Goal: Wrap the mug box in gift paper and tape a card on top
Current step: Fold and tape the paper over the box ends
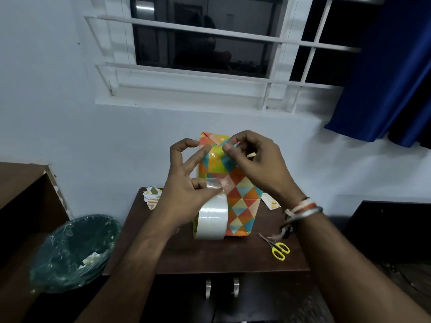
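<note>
Left hand (pixel 186 183) pinches tape strip (pixel 215 184); right hand (pixel 254 164) pinches wrapped box (pixel 241 206) top.

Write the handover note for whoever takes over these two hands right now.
Left hand: pinches the strip pulled from the roll of clear tape.
Right hand: pinches the top fold of the box wrapped in multicoloured triangle-patterned paper, upright on the dark brown table.
Done: sides wrapped.
Left: tape the top fold, then the white card beside the box.
Yellow-handled scissors lie to its right.
</note>
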Motion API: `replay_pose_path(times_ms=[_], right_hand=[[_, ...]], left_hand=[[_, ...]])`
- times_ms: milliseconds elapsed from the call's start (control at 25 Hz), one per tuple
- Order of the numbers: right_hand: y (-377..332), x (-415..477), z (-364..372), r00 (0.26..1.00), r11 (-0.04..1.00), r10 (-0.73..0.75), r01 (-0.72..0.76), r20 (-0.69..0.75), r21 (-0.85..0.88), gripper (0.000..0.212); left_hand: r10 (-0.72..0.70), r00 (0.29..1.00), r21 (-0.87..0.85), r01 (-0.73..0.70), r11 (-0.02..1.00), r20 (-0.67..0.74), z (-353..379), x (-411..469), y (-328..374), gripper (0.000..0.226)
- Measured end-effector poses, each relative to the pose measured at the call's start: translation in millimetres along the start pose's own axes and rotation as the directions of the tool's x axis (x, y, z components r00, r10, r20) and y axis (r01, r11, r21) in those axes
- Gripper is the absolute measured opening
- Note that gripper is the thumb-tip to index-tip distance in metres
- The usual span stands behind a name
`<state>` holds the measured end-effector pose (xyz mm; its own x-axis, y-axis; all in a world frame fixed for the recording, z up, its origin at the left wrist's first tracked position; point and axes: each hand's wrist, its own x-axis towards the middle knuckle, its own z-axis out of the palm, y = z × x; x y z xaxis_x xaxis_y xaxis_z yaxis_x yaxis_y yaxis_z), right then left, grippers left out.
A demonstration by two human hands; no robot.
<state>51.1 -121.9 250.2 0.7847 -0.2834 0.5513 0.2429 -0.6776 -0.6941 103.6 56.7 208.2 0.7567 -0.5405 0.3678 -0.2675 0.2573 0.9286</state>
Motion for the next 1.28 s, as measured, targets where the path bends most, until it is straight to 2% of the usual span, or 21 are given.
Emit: replay_pose_path(times_ms=[40,120,200,240,360,440,520,680,880,1080,1280], right_hand=[[-3,-19,-4,0.996,0.999,-0.002,-0.002,0.094,0.04,0.015],[-4,-58,-8,0.951,0.999,-0.01,-0.007,0.308,0.053,0.045],[5,-92,-4,0.917,1.0,-0.024,0.017,0.397,0.02,0.061],[14,-103,-1,0.918,1.0,-0.02,0.014,0.396,0.018,0.057],[43,-120,7,0.943,0.994,0.048,-0.077,0.328,0.079,0.025],[61,-127,10,0.957,0.986,0.102,-0.133,0.271,0.099,0.012],[73,-134,16,0.963,0.984,0.154,-0.17,0.223,0.053,0.009],[89,-137,23,0.958,0.973,0.229,-0.228,0.172,-0.026,0.023],[106,-138,19,0.922,0.937,0.276,-0.321,0.273,0.138,0.009],[110,-135,21,0.974,0.978,0.21,-0.21,0.085,-0.004,0.009],[99,-142,23,0.999,0.965,-0.043,0.048,0.026,-0.258,0.009]], left_hand=[[0.001,1.0,-0.006,-0.001,1.0,0.009,0,-9,-2,0.081],[-0.016,0.999,-0.028,0.017,0.999,0.028,3,-26,-15,0.081],[-0.061,0.997,-0.05,0.064,0.997,0.051,9,-41,-37,0.082],[-0.091,0.994,-0.06,0.094,0.994,0.062,12,-46,-48,0.082],[-0.167,0.982,-0.065,0.173,0.983,0.087,15,-55,-77,0.08],[-0.225,0.966,-0.038,0.231,0.972,0.127,16,-57,-91,0.077],[-0.266,0.95,0.008,0.269,0.963,0.161,21,-58,-101,0.074],[-0.315,0.92,0.057,0.311,0.949,0.233,31,-56,-115,0.07],[-0.339,0.892,0.072,0.333,0.94,0.299,37,-57,-124,0.068],[-0.361,0.869,0.087,0.353,0.932,0.338,41,-54,-127,0.07],[-0.396,0.856,0.055,0.401,0.914,0.333,43,-52,-129,0.064]])
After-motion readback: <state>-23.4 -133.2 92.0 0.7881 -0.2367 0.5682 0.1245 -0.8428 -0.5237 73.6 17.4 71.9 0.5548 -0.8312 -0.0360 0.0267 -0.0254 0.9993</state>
